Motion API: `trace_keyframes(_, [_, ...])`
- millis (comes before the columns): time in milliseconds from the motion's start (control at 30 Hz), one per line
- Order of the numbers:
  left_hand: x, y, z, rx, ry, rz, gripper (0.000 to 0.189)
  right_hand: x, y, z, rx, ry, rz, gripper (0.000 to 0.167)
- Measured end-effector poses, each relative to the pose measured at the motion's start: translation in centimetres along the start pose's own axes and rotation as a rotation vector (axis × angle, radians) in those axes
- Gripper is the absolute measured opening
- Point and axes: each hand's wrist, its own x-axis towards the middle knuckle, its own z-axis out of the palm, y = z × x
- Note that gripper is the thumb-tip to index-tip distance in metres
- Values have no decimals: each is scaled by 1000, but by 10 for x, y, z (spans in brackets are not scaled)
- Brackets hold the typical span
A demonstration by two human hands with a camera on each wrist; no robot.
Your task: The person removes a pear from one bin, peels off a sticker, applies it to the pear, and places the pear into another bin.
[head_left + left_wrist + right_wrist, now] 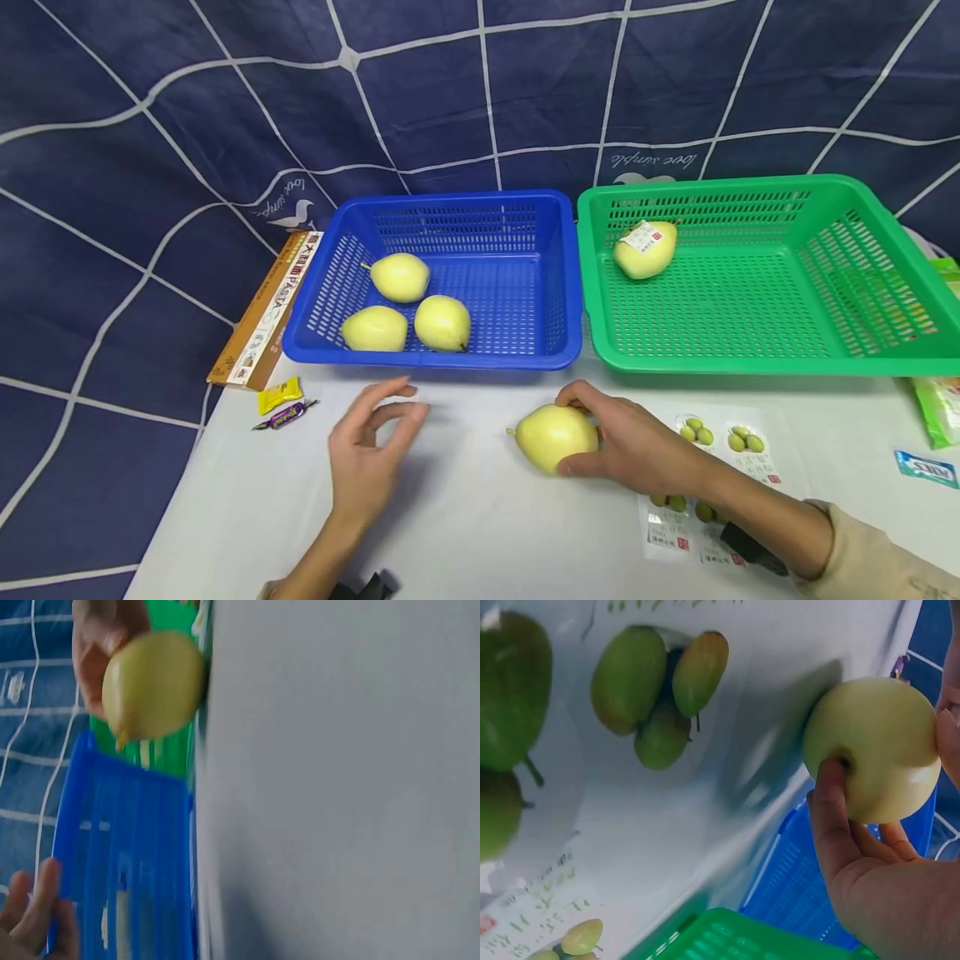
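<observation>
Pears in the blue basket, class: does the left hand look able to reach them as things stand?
Probably yes: the left hand holds nothing, and the blue basket is open above the pears; only its near rim needs clearing.

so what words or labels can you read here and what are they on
"PASTA": box, white side
"Flavor sauce": box, brown side
"love simple": blue checked cloth, repeated at left
Too small or blurred: other box print, pear sticker, sticker sheet, yellow wrapper, purple wrapper, blue wrapper, sleeve print

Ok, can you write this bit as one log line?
right fingers: hold pear | left fingers: empty | blue basket: three pears | green basket: one stickered pear
</observation>
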Motion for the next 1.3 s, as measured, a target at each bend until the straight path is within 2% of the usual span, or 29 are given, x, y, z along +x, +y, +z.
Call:
trace_keyframes(67, [-4,0,6,54,-193,-46,38,-1,1,1,28,0,2,50])
trace_keyframes(100, [-6,-1,10,68,-274,-91,40,-1,1,1,41,0,1,50])
trace_keyframes(167, [-9,-1,16,78,-409,-226,45,-2,1,2,56,0,-6,50])
trace_keyframes(233, [-11,-2,23,68,-515,-379,50,-3,0,4,52,1,-23,51])
trace_keyframes(300, [-12,-3,28,73,-614,-500,57,-4,0,5,47,2,-50,53])
trace_keyframes(367, [-13,-5,33,100,-712,-554,62,-5,0,7,54,0,-71,55])
trace_keyframes(467, [-12,-8,38,137,-796,-536,63,-7,0,9,88,-6,-85,58])
trace_keyframes(533, [-12,-10,40,126,-802,-533,60,-9,0,9,119,-10,-90,59])
trace_keyframes(667, [-13,-13,44,71,-782,-578,58,-11,1,10,160,-22,-107,59])
trace_keyframes(867, [-14,-13,49,50,-757,-602,58,-14,2,11,157,-21,-121,60])
trace_keyframes(967, [-14,-12,51,35,-735,-596,58,-19,3,9,137,14,-123,59])
trace_keyframes(1133, [-15,-14,52,31,-728,-588,58,-34,10,-4,73,92,-80,58])
trace_keyframes(1300, [-14,-15,52,-1,-711,-623,58,-52,29,-17,-9,185,-65,56])
